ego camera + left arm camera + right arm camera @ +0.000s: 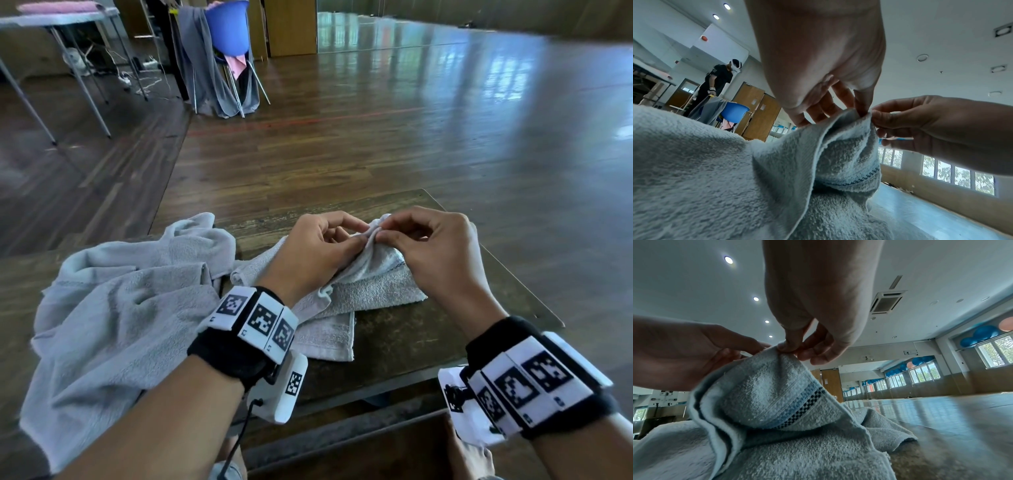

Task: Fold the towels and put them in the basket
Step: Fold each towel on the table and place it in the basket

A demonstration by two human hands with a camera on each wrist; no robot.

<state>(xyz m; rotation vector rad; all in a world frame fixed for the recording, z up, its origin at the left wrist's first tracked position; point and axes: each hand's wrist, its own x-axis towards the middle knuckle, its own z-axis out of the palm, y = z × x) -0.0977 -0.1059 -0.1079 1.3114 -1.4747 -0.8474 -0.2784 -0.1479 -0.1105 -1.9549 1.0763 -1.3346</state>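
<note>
While the small towel (373, 291) lies partly spread on the dark wooden bench (404, 346), one of its corners is raised off the surface and pinched from both sides. The left hand (318, 250) grips that corner between thumb and forefinger, its other fingers curled above the cloth, and the right hand (435, 246) pinches the same corner from the right, the two sets of fingertips almost touching. In the right wrist view the lifted flap shows a woven band of blue and dark checks running across it just below the pinch. Below the raised corner the rest of this towel rests on the bench in overlapping layers, its near edge reaching toward the left wrist. A larger grey towel (116, 301) sits crumpled on the left part of the bench, just beside the small one and touching its left edge. Far off to the left, across the wooden floor (411, 130), stands a blue chair (227, 31) draped with grey cloth.
</note>
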